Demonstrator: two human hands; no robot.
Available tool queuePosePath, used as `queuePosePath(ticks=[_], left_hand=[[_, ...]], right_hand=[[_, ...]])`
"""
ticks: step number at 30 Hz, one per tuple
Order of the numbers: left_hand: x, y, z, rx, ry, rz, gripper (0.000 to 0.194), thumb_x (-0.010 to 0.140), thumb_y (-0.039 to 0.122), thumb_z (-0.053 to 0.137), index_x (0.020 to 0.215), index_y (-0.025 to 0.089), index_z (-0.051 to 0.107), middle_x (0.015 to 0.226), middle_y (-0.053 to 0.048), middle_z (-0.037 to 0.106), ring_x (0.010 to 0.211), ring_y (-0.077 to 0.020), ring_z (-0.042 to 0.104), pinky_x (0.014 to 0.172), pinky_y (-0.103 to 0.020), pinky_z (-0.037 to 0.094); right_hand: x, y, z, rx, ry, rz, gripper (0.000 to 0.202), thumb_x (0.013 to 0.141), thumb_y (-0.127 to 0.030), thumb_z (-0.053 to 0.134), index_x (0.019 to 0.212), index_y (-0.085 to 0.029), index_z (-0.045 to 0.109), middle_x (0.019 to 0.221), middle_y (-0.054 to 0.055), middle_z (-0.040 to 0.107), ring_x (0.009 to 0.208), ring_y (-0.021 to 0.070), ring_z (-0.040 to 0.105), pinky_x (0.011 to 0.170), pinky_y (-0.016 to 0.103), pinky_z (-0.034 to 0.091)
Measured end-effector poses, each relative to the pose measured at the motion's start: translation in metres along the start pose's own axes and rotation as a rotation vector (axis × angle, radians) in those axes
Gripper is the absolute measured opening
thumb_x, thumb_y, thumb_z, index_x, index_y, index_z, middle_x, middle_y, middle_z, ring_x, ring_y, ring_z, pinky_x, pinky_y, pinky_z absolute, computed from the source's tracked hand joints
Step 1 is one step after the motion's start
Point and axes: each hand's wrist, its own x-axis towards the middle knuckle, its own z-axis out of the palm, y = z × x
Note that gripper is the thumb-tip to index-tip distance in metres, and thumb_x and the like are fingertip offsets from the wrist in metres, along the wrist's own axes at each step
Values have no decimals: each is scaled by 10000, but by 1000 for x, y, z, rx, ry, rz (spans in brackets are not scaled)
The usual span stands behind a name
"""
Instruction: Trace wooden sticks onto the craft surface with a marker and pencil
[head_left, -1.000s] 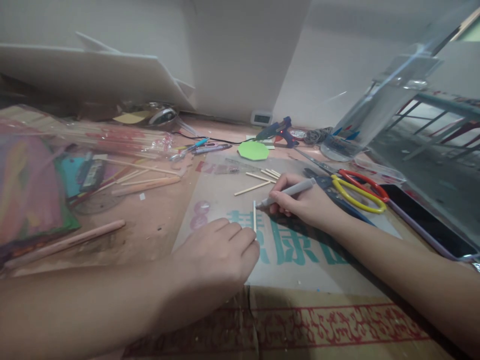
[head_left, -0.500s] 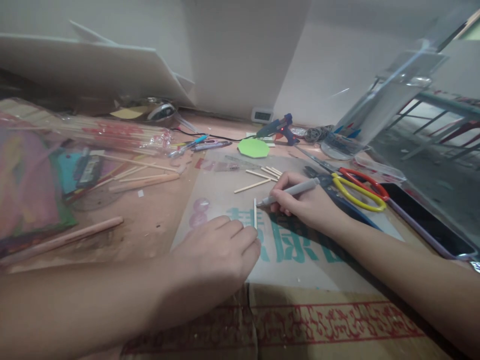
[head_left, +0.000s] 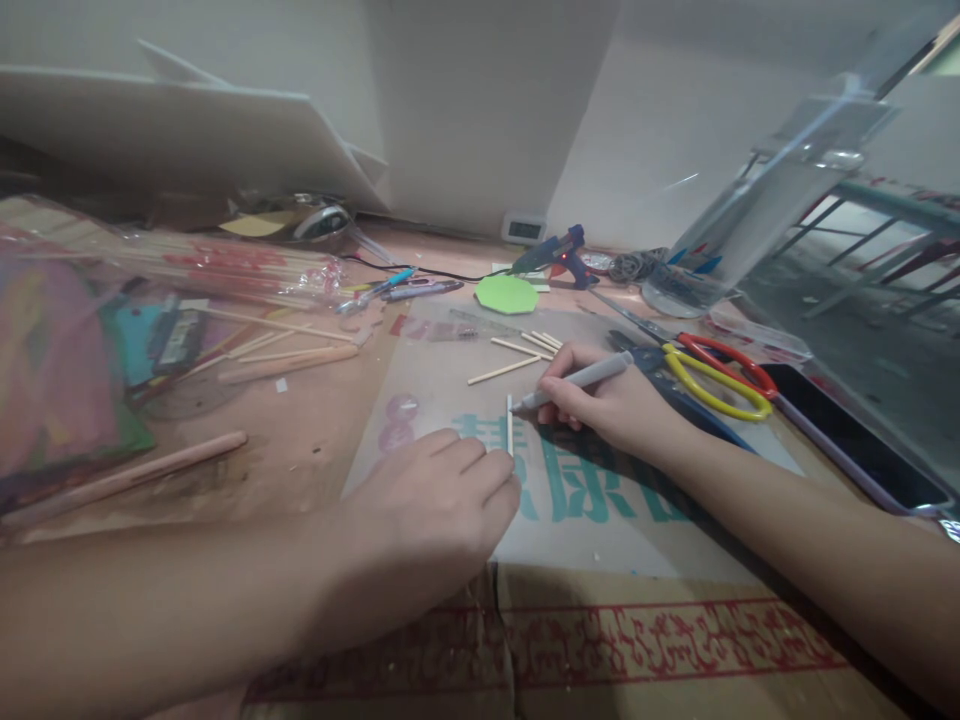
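Note:
My left hand [head_left: 442, 500] is closed around the lower end of a short pale stick [head_left: 510, 425], which points away from me over a whitish sheet [head_left: 439, 370] with green characters. Between the fingers of my right hand [head_left: 592, 395] is a grey pen [head_left: 592, 375], its tip at the left against or very close to the stick's side. Several short sticks [head_left: 504, 371] lie just beyond my right hand. The fingertips of my left hand are hidden beneath it.
Scissors with red and yellow handles [head_left: 716, 385] and a phone [head_left: 855, 440] lie right. Behind are a green octagon [head_left: 506, 294], a blue glue gun [head_left: 551, 255] and a clear container [head_left: 690, 285]. Wrapped sticks [head_left: 225, 265] and a thick wooden rod [head_left: 172, 460] lie left.
The pen and its tip have shifted very slightly to the left, towards the stick. My left hand still holds the stick in nearly the same place.

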Motion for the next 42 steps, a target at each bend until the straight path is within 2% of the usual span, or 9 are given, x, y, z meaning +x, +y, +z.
queuePosePath(ticks=[4, 9, 14, 17, 21, 26, 32, 37, 42], left_hand=[[1, 0, -1, 13, 7, -1, 199, 986, 92, 474, 1032, 127, 665, 1067, -118, 725, 838, -247, 633, 697, -376, 455], [2, 0, -1, 5, 14, -3, 172, 949, 90, 537, 1040, 121, 679, 1079, -119, 731, 824, -262, 641, 672, -387, 476], [2, 0, -2, 9, 16, -5, 167, 933, 91, 564, 1038, 123, 690, 1086, -114, 732, 812, -261, 641, 672, -388, 483], [2, 0, -3, 4, -4, -14, 153, 930, 98, 580, 1029, 131, 692, 1084, -100, 728, 823, -259, 638, 682, -386, 478], [2, 0, -3, 1, 3, -21, 148, 930, 100, 578, 1022, 140, 687, 1001, -80, 713, 810, -260, 620, 692, -389, 458], [1, 0, -2, -3, 11, -25, 149, 931, 97, 563, 1000, 146, 685, 886, -55, 683, 754, -254, 591, 681, -389, 432], [-1, 0, 0, -10, 22, -18, 149, 933, 99, 558, 1009, 140, 679, 869, -58, 667, 749, -262, 580, 676, -398, 426], [-1, 0, 1, -13, 18, -13, 151, 926, 92, 565, 1024, 133, 672, 855, -54, 659, 742, -263, 582, 674, -400, 432], [0, -1, 2, -7, 38, -13, 135, 930, 99, 578, 1030, 138, 661, 852, -46, 657, 736, -253, 572, 663, -387, 426]], right_hand=[[0, -1, 0, -3, 12, -7, 170, 908, -293, 646, 791, -196, 567, 625, 10, 716, 491, 107, 584, 450, 208, 442], [-1, -3, 0, 8, -66, -5, 172, 881, -283, 668, 771, -190, 575, 610, 16, 720, 490, 114, 602, 436, 202, 423], [0, -2, 1, 7, -10, -29, 163, 902, -289, 650, 795, -195, 570, 626, 8, 720, 494, 111, 599, 453, 209, 453], [-1, -2, 0, -7, -23, -34, 159, 896, -275, 651, 786, -193, 572, 623, 9, 719, 493, 110, 600, 448, 206, 435], [-3, -3, 0, 4, -62, -25, 157, 885, -277, 662, 784, -188, 580, 625, 13, 720, 502, 118, 614, 442, 205, 419], [-3, -3, 0, 3, -19, -36, 162, 899, -294, 654, 802, -196, 568, 626, 6, 719, 480, 106, 590, 440, 205, 420], [-4, -6, 0, -2, -99, -25, 160, 883, -266, 663, 770, -193, 577, 627, 12, 723, 516, 112, 623, 460, 201, 420], [-4, -4, 0, 18, -49, -19, 157, 888, -270, 662, 786, -196, 567, 612, 0, 708, 464, 97, 569, 428, 202, 388], [-3, -2, 1, 9, -70, -25, 148, 893, -273, 656, 795, -196, 574, 629, 0, 710, 489, 100, 582, 437, 198, 397]])
